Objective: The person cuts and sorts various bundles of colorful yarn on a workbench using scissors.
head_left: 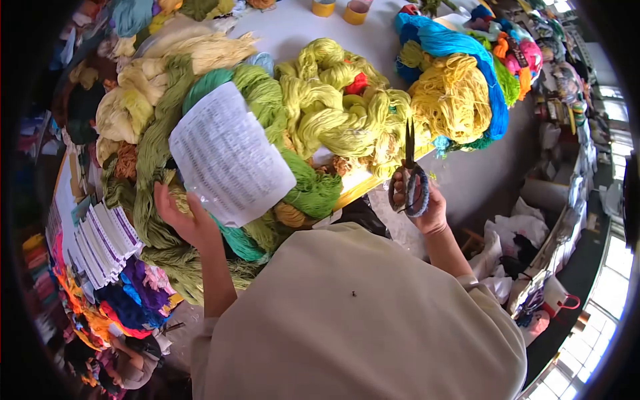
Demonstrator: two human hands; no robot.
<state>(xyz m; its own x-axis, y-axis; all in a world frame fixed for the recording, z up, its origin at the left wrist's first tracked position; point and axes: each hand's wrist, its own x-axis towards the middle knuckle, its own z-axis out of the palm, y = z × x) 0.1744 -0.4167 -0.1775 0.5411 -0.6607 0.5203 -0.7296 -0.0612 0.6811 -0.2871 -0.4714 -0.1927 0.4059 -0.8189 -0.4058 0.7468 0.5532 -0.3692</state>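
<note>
My right hand [430, 210] grips a pair of scissors [409, 147] by its dark, wrapped handle loops, the narrow blades pointing away from me. They overlap the edge of the yellow-green yarn skeins [333, 110] in this view. On the left, my left hand [185, 219] rests at the olive-green yarn [157, 153], its thumb and fingers apart. Just beyond it, a printed sheet of paper [230, 157] lies over the yarn, slightly curled. Bright green skeins [313, 187] show past the sheet's right edge.
Golden yarn [453, 97] and blue yarn [460, 50] are heaped at the right end of the table. Cream skeins [143, 83] lie at the left. Two yellow tape rolls [356, 12] stand at the back. A stack of white booklets [107, 243] is lower left, and another person [137, 363] is below.
</note>
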